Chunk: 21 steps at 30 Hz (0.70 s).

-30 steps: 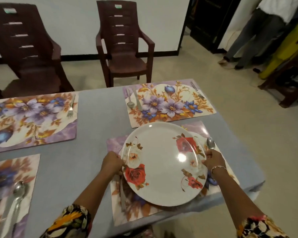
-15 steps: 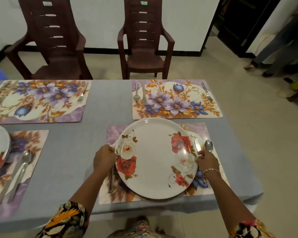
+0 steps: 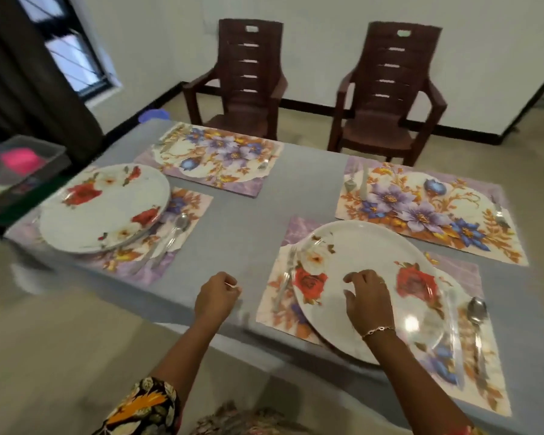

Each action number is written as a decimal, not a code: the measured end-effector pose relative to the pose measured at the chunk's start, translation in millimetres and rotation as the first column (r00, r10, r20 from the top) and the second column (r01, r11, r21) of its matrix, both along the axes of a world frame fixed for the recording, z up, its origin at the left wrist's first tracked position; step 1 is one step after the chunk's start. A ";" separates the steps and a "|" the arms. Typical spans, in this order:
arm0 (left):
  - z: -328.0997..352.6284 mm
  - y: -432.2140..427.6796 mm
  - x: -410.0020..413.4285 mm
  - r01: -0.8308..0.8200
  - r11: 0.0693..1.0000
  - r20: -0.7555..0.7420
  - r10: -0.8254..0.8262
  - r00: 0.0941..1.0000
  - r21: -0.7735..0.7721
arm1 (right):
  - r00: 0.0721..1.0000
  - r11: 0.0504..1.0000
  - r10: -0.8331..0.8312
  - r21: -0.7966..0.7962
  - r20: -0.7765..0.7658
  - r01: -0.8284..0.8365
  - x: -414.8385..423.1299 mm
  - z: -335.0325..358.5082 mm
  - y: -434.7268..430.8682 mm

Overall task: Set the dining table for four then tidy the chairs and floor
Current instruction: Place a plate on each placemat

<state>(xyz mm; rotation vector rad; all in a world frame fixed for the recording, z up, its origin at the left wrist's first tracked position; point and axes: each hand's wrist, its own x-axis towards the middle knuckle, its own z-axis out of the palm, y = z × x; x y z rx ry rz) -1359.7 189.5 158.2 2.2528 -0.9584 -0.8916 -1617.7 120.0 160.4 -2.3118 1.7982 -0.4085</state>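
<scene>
Grips both released — our left hand [image 3: 215, 298] hangs loosely curled over the table [image 3: 248, 215], right hand [image 3: 369, 304] over the plate [image 3: 365, 252]; plate lies on near placemat [image 3: 471, 277] — fork [image 3: 285, 277] left, spoon [image 3: 476, 312] right.

**A family dining room, laid for a meal**

On my remote feed this reads as a home dining room. A table [image 3: 296, 196] under grey cloth carries floral placemats [image 3: 214, 155], rose-patterned plates [image 3: 104, 208] and a spoon [image 3: 476, 309] along its near and far edges. Brown plastic armchairs [image 3: 248, 89] stand beyond its far edge by a white wall [image 3: 327, 14]. A dark curtain [image 3: 19, 73] hangs beside a window [image 3: 73, 58] past its left corner.
</scene>
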 end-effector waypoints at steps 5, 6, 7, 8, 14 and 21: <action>8.8 25.0 66.7 -0.128 0.990 -0.077 0.123 0.989 -0.063 | 0.979 0.979 0.203 0.002 0.018 -0.203 95.1 7.5 3.5; 10.3 29.5 82.4 -0.153 0.985 -0.091 0.146 0.985 -0.075 | 0.974 0.975 0.223 -0.008 0.047 -0.223 116.8 7.9 3.0; 11.2 33.7 99.3 -0.175 0.981 -0.102 0.166 0.981 -0.085 | 0.967 0.970 0.245 -0.010 0.071 -0.245 139.6 8.7 2.8; 11.5 38.3 117.6 -0.187 0.978 -0.103 0.178 0.979 -0.089 | 0.959 0.962 0.271 -0.012 0.081 -0.271 163.7 8.1 3.3; 10.7 64.2 235.8 -0.239 0.968 -0.050 0.236 0.971 -0.078 | 0.932 0.948 0.310 0.010 0.186 -0.317 300.6 2.9 12.9; 7.8 81.6 344.8 -0.276 0.961 0.026 0.277 0.961 -0.032 | 0.929 0.948 0.277 0.088 0.247 -0.306 408.6 9.0 6.8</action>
